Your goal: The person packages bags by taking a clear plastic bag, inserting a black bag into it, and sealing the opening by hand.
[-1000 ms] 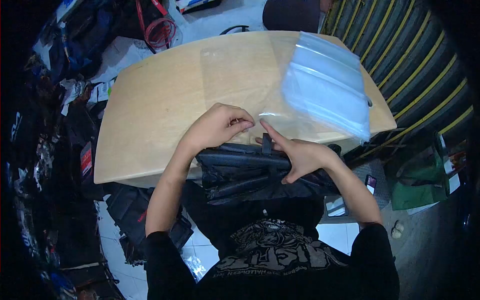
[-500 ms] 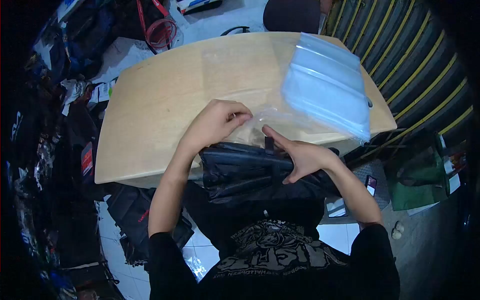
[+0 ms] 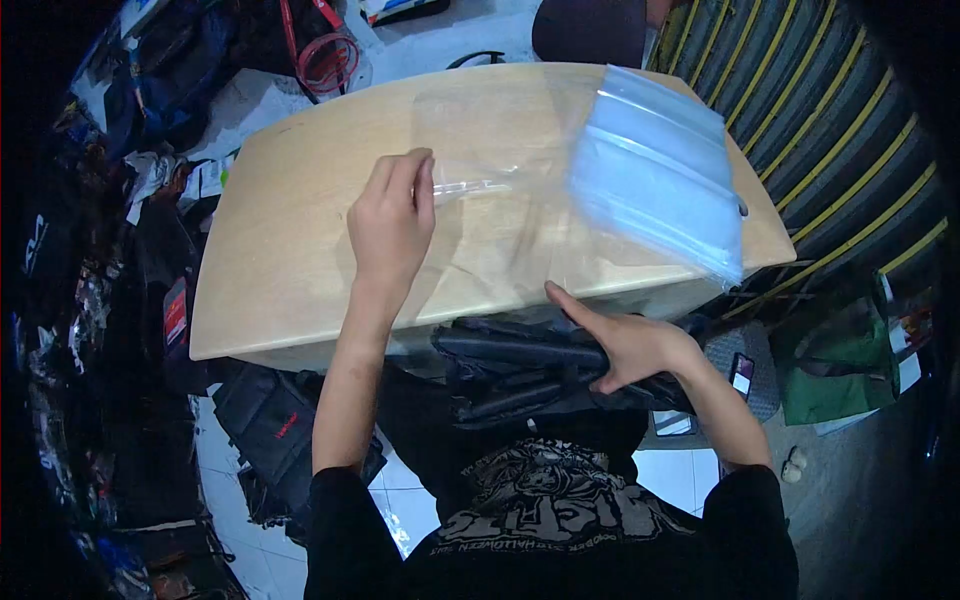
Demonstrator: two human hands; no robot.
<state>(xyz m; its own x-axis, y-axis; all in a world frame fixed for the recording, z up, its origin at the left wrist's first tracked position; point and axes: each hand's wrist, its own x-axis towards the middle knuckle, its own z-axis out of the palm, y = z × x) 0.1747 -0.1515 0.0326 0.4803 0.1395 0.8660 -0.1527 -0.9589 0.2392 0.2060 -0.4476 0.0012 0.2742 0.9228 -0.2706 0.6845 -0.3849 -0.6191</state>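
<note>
My left hand (image 3: 392, 215) is above the middle of the table, fingers pinched on the edge of a clear plastic bag (image 3: 485, 187). This bag stretches right across the tabletop towards a stack of clear plastic bags (image 3: 655, 165), which looks bluish white. My right hand (image 3: 640, 345) grips a folded black fabric bundle (image 3: 515, 362) in front of my body, thumb along its upper side. The bundle is held just below the table's near edge. Its exact kind cannot be made out, and its right end is partly hidden by my hand and forearm.
The wooden table (image 3: 300, 220) has a curved far edge. Black bags (image 3: 275, 425) lie on the floor at left. On the right are a green bag (image 3: 835, 350), a phone (image 3: 741, 372) and a row of stacked tires (image 3: 830, 140). A dark chair (image 3: 588, 30) stands beyond the table.
My left hand has moved up and left across the table, pulling the clear plastic bag's edge out. My right hand and the black bundle have shifted slightly down and right.
</note>
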